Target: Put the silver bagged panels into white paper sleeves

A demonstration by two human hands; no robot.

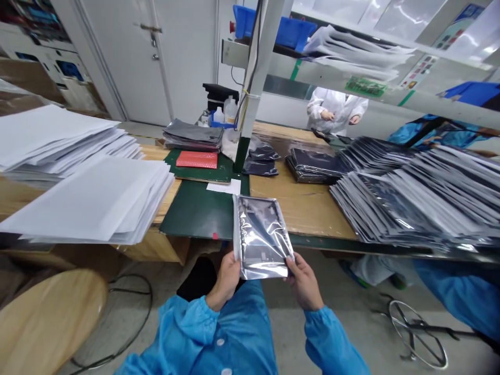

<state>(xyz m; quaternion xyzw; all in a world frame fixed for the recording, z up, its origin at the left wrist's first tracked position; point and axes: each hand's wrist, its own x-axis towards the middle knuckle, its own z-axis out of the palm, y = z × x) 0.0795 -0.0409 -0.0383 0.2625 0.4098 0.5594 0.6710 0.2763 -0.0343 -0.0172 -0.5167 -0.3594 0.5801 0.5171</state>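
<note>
At the centre of the frame, a clear bag (265,263) is held over the front edge of the tabletop (312,213), its lower left side gripped by the left hand (227,275), its lower right corner pinched by the right hand (304,281). The dark panel (255,221) seems already bagged; sealing cannot be confirmed. Shiny packets (414,198) are stacked at right; white sheets (89,192), apparently unused, are piled at left.

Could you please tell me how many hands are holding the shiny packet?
2: on the shiny packet, the left hand is at the lower left edge and the right hand at the lower right corner.
</note>
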